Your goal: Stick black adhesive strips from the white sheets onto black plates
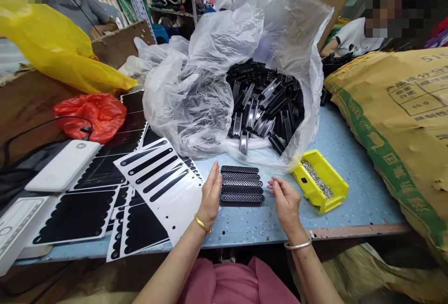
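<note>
Several black slotted plastic strips (241, 183) lie side by side in a neat row on the blue table (350, 201). My left hand (210, 195) stands edge-on against the row's left ends, fingers stretched flat and holding nothing. My right hand (285, 200) hovers just right of the row, fingers loosely apart and empty, a short gap from the strips. Behind the row, a big clear plastic bag (210, 85) lies open with a heap of the same black parts (266, 103) inside.
A yellow bin of small metal pieces (320, 180) sits right of my right hand. White sheets with black sticker strips (154, 178) spread left. A white power bank (63, 164), red bag (91, 115), yellow bag (52, 47) and large sack (402, 131) surround the area. Other people sit behind.
</note>
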Demonstrator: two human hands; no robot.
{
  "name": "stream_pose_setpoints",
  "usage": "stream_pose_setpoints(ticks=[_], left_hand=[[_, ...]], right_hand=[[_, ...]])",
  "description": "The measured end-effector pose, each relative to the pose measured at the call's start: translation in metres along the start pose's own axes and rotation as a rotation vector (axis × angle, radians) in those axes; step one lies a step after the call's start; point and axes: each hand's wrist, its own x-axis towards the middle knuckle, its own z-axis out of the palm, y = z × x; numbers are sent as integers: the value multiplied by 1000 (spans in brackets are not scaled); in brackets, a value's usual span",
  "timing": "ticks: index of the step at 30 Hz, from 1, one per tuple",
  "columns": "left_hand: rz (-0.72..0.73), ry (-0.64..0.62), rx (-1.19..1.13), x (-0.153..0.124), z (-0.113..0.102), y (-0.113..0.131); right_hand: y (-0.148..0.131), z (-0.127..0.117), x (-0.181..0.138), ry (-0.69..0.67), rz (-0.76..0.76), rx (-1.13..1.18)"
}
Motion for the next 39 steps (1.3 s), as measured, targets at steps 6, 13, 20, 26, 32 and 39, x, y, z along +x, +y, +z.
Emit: stream_pose_setpoints(ticks=[6,13,20,26,32,39], left_hand=[[-10,-34,41,-2,7,11],[-34,-33,34,-6,9,22],[-23,-23,18,-9,5,14],[1,-29,142,-4,11,20],[38,-23,242,-15,8,17],[-18,-13,115,-12,6,15]], right_hand=[[-3,7,-12,-105,-365,-288],[1,6,-10,-109,-369,-345],[14,10,25,-172,-180,-250],[18,27,46,-209,-282,-333],[19,28,19,-167,-408,-416],[14,23,26,-157,-350,-339]])
